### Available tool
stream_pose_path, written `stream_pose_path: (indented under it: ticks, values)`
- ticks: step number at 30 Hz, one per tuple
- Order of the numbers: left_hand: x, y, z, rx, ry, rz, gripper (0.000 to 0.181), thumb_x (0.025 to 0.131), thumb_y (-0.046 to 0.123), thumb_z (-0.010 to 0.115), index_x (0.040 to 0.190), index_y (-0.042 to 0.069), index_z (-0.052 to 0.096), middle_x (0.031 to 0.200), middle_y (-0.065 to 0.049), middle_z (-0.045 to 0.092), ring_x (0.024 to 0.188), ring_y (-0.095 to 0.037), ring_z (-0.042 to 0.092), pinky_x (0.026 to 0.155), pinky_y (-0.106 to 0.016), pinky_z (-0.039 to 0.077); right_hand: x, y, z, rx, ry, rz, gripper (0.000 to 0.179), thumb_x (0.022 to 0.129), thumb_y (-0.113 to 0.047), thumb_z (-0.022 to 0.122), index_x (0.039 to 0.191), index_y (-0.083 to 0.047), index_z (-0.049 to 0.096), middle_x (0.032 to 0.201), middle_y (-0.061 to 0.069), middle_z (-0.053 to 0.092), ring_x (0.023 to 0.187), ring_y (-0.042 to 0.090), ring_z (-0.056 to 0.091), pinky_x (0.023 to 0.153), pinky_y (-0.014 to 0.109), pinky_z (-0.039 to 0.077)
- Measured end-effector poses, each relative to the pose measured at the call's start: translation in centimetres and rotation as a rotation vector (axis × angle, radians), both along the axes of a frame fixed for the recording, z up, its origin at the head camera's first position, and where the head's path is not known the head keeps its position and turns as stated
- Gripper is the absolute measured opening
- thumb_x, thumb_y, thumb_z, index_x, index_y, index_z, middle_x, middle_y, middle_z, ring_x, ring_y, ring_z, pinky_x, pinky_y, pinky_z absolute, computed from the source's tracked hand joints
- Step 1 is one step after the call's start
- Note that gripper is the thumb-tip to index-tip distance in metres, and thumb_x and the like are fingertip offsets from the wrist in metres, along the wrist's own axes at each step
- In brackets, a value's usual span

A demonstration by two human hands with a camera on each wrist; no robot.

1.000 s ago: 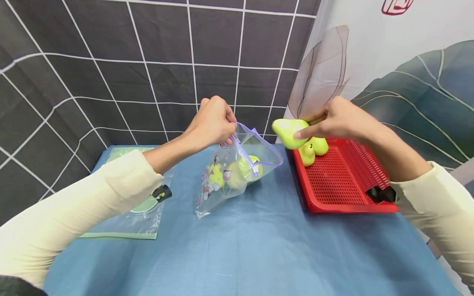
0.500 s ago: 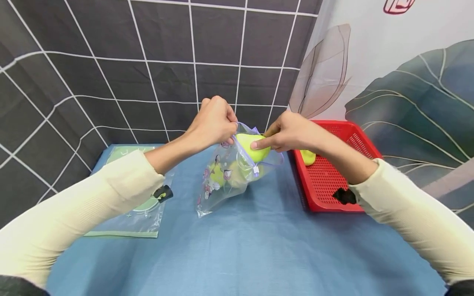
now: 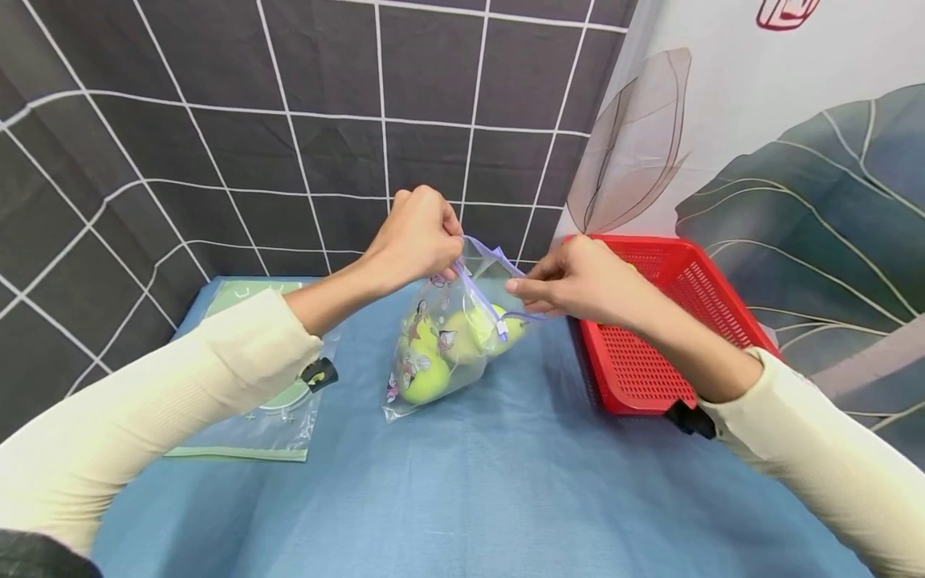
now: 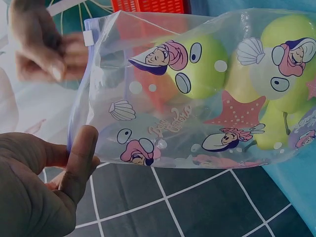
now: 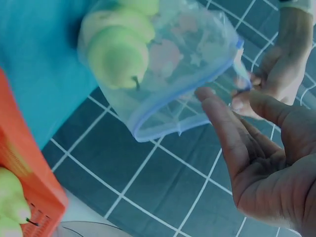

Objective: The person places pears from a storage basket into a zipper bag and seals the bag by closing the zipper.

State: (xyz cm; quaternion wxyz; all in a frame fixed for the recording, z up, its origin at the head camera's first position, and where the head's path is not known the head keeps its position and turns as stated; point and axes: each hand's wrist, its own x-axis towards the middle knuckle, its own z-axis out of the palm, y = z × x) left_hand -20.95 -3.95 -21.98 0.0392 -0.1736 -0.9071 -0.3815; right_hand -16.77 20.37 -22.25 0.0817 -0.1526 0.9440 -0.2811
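Note:
My left hand [image 3: 419, 233] pinches the purple zip rim of a clear, cartoon-printed zip bag [image 4: 106, 64] and holds its mouth up. Several yellow-green pears [image 3: 426, 379] lie inside toward the bag's bottom; the right wrist view shows one pear [image 5: 118, 59] with its stem toward the mouth. A white slider [image 3: 502, 328] sits on the zip. At the right side of the mouth is my right hand [image 3: 578, 277], its fingers loosely extended with nothing between them. Whether its fingertips touch the rim, I cannot tell.
A red plastic basket [image 3: 610, 397] stands to the right, partly behind the right forearm. Pears [image 5: 12, 195] remain visible in it from the right wrist. Under the left forearm, another zip bag [image 3: 299, 433] with green edging lies flat on the blue cloth [image 3: 462, 498].
My right hand carried a pear left from above the basket into the bag's mouth and let it go. More pears now show low in the bag. My left hand stays at the rim.

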Motion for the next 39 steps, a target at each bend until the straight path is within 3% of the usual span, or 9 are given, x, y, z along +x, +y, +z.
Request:
stream_pose_path:
  ticks: [6, 9, 12, 18, 25, 27, 32, 35, 39]
  values:
    - [-0.1, 0.1, 0.0, -0.005, -0.01, 0.011, 0.025, 0.096, 0.001, 0.06, 0.097, -0.002, 0.085, 0.077, -0.012, 0.083, 0.057, -0.015, 0.08, 0.054, -0.026, 0.064, 2.3, 1.3, -1.1, -0.039, -0.069, -0.017, 0.03, 0.1, -0.038, 0.086, 0.114, -0.011, 0.09, 0.092, 0.003, 0.087, 0.083, 0.016, 0.086, 0.073, 0.03, 0.069]
    - [-0.2, 0.1, 0.1, -0.01, -0.015, 0.01, 0.026, 0.096, 0.001, 0.06, 0.098, -0.002, 0.085, 0.078, -0.012, 0.083, 0.057, -0.015, 0.08, 0.054, -0.026, 0.064, 2.1, 2.7, -1.5, -0.003, -0.076, -0.047, 0.035, 0.1, -0.04, 0.086, 0.117, -0.01, 0.089, 0.094, 0.003, 0.087, 0.083, 0.015, 0.085, 0.071, 0.03, 0.067]
    - [-0.1, 0.1, 0.1, -0.016, -0.009, 0.007, 0.026, 0.096, 0.001, 0.06, 0.099, -0.003, 0.086, 0.08, -0.013, 0.084, 0.058, -0.015, 0.08, 0.054, -0.025, 0.064, 0.4, 4.9, -1.5, 0.082, -0.06, -0.095, 0.04, 0.101, -0.042, 0.085, 0.121, -0.008, 0.088, 0.095, 0.006, 0.087, 0.084, 0.017, 0.083, 0.069, 0.03, 0.063]
    - [-0.1, 0.0, 0.2, -0.029, -0.011, 0.008, 0.026, 0.097, 0.001, 0.06, 0.1, -0.003, 0.085, 0.083, -0.014, 0.084, 0.058, -0.015, 0.081, 0.055, -0.025, 0.064, -5.2, 10.2, -2.0, 0.255, 0.023, -0.178, 0.044, 0.099, -0.037, 0.085, 0.121, 0.0, 0.086, 0.097, 0.013, 0.085, 0.091, 0.028, 0.072, 0.071, 0.034, 0.054]
    - [0.1, 0.0, 0.1, -0.027, -0.015, 0.003, 0.026, 0.096, -0.001, 0.059, 0.098, -0.003, 0.085, 0.085, -0.014, 0.084, 0.058, -0.015, 0.081, 0.057, -0.025, 0.065, -9.5, 14.3, -3.5, 0.365, 0.045, -0.179, 0.04, 0.091, -0.025, 0.091, 0.112, 0.008, 0.084, 0.112, 0.027, 0.084, 0.109, 0.048, 0.072, 0.091, 0.06, 0.06]
    - [0.0, 0.0, 0.1, -0.024, -0.021, 0.001, 0.026, 0.096, -0.001, 0.059, 0.098, -0.003, 0.085, 0.084, -0.014, 0.084, 0.058, -0.015, 0.081, 0.057, -0.025, 0.065, -10.3, 14.7, -4.2, 0.384, 0.023, -0.165, 0.044, 0.087, -0.022, 0.093, 0.114, 0.01, 0.082, 0.117, 0.03, 0.082, 0.11, 0.048, 0.073, 0.096, 0.063, 0.061]
    - [-0.1, -0.1, 0.0, -0.026, -0.02, -0.005, 0.027, 0.095, -0.001, 0.058, 0.096, -0.003, 0.086, 0.08, -0.012, 0.084, 0.058, -0.014, 0.081, 0.059, -0.024, 0.064, -11.4, 14.5, -6.0, 0.372, -0.098, -0.154, 0.057, 0.086, -0.023, 0.097, 0.124, 0.014, 0.077, 0.12, 0.033, 0.079, 0.1, 0.039, 0.075, 0.086, 0.05, 0.068]
    - [-0.2, -0.1, 0.0, -0.032, -0.01, -0.01, 0.028, 0.095, -0.001, 0.058, 0.093, -0.002, 0.086, 0.078, -0.012, 0.084, 0.058, -0.014, 0.081, 0.058, -0.023, 0.064, -11.5, 13.8, -6.8, 0.317, -0.153, -0.16, 0.058, 0.088, -0.025, 0.097, 0.127, 0.012, 0.077, 0.115, 0.029, 0.078, 0.095, 0.036, 0.072, 0.078, 0.037, 0.067]
    - [-0.3, -0.2, 0.0, -0.039, -0.004, -0.006, 0.029, 0.095, -0.001, 0.058, 0.092, -0.001, 0.086, 0.077, -0.011, 0.083, 0.058, -0.014, 0.081, 0.059, -0.021, 0.063, -11.8, 12.7, -7.6, 0.31, -0.145, -0.171, 0.045, 0.089, -0.023, 0.096, 0.118, 0.008, 0.081, 0.1, 0.02, 0.077, 0.088, 0.031, 0.068, 0.07, 0.03, 0.057]
